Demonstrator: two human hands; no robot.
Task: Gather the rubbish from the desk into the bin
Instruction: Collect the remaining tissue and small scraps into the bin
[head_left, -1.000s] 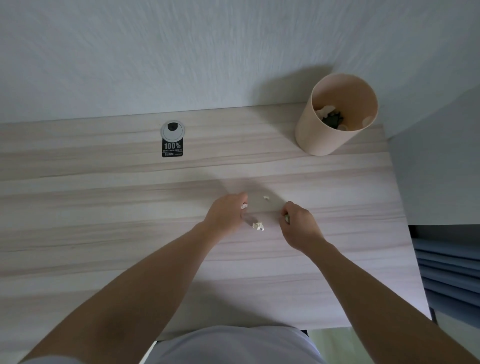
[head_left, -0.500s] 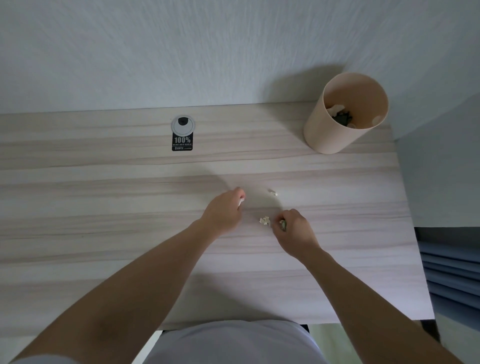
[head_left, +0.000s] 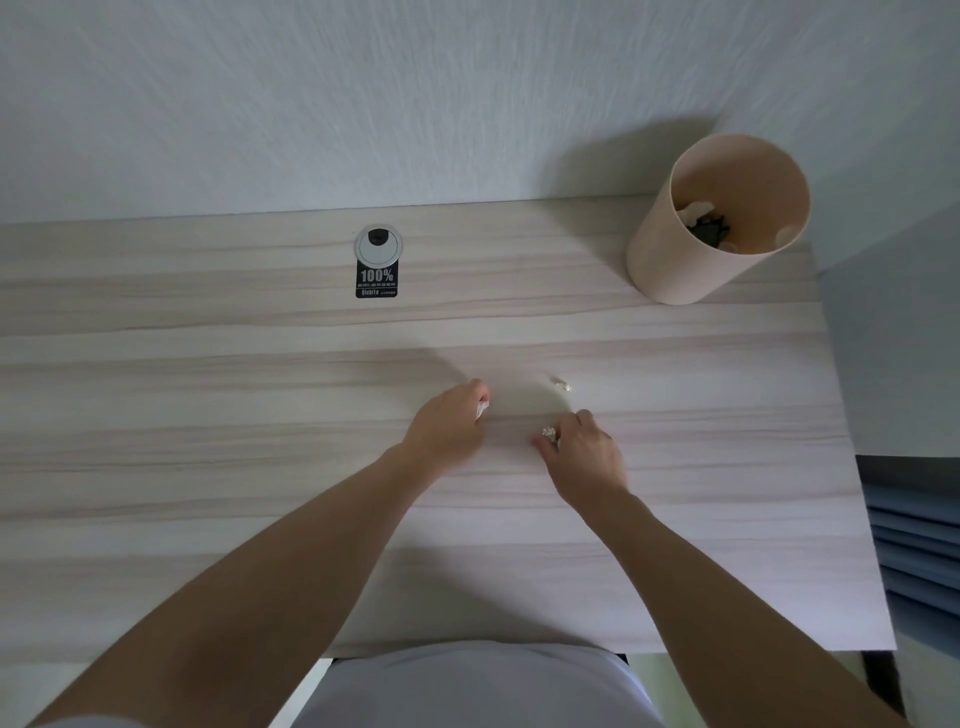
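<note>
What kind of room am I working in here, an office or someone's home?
Hard to say which, but it looks like a plain desk set against a wall: a wood-grain desk with a round cable port near the wall, and a small beige bin at the far right corner holding scraps.

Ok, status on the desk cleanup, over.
Left hand closed on a white scrap. Right hand pinching a crumpled bit. One scrap loose. Bin unobstructed.

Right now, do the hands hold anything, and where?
The left hand pinches a white scrap at its fingertips. The right hand pinches a crumpled scrap at its fingertips.
</note>
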